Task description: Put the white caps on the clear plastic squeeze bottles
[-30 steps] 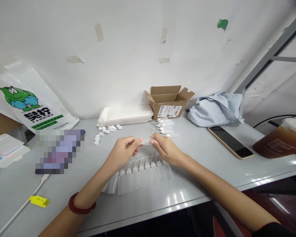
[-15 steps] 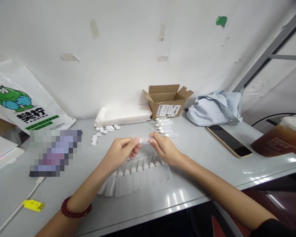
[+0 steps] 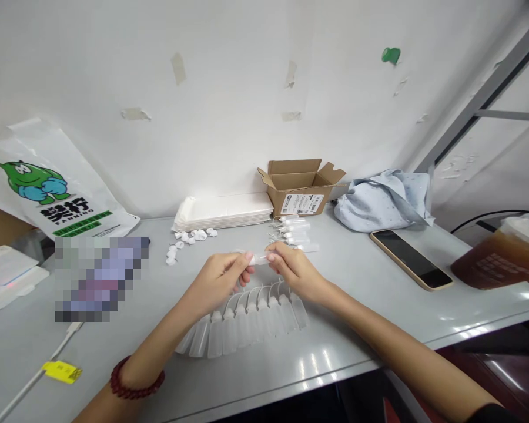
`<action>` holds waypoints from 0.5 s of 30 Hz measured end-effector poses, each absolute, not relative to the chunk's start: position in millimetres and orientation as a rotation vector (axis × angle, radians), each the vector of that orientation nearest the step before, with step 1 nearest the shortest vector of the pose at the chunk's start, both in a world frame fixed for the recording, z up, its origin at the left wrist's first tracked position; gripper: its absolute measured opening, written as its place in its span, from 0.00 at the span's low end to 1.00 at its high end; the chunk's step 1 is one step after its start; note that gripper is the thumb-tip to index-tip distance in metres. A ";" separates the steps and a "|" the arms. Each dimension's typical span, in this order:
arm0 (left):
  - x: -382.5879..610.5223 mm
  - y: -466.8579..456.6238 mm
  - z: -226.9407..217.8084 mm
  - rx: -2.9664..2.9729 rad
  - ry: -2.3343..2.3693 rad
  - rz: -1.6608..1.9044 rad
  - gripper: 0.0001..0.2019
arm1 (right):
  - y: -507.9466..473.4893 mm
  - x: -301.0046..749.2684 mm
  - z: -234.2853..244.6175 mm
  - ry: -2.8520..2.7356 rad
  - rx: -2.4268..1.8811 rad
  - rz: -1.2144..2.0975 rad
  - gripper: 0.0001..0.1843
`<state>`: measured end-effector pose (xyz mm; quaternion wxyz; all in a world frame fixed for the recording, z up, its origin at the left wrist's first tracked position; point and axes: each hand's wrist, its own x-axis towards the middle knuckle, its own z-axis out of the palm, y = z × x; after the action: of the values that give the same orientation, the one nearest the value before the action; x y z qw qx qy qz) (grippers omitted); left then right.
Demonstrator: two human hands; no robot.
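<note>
My left hand (image 3: 223, 276) and my right hand (image 3: 293, 269) meet above the grey table (image 3: 357, 317), both pinched on one small clear plastic bottle (image 3: 259, 258) held sideways between the fingertips. Right below my hands lies a fanned row of several small translucent bottles (image 3: 247, 320). A few more clear bottles (image 3: 294, 230) lie behind my right hand, and small white caps (image 3: 189, 239) are scattered behind my left hand. A red bead bracelet (image 3: 136, 379) is on my left wrist.
An open cardboard box (image 3: 300, 187) and a stack of white sheets (image 3: 224, 211) stand by the wall. A light blue cloth (image 3: 381, 200), a phone (image 3: 411, 259) and a brown container (image 3: 500, 255) lie right. A printed bag (image 3: 53, 188), cable with yellow tag (image 3: 62, 371) lie left.
Both hands stay pinched on the small bottle with only slight finger shifts. The view has tilted a little, so everything sits slightly lower in the frame.
</note>
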<state>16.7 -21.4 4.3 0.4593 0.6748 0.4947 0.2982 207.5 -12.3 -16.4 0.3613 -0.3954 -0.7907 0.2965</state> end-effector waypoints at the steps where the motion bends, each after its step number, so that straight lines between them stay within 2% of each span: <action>1: 16.5 -21.0 3.1 1.631 1.199 0.718 0.23 | -13.0 207.2 -16.5 -2.041 -1.011 0.742 0.15; 5: 17.4 -22.6 3.6 1.639 1.160 0.719 0.21 | -13.9 207.0 -14.8 -2.016 -1.004 0.741 0.15; 12: 22.6 -29.7 4.0 2.099 1.290 0.864 0.13 | -10.8 207.8 -13.5 -1.861 -1.040 0.956 0.16; 15: 22.4 -29.3 2.0 1.977 1.279 0.832 0.16 | -10.7 207.7 -14.3 -1.824 -1.011 0.991 0.16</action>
<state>22.4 -29.3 2.0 0.3166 0.7508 0.4859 0.3161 207.7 -10.7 -14.3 0.4047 -0.4004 -0.7225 0.3924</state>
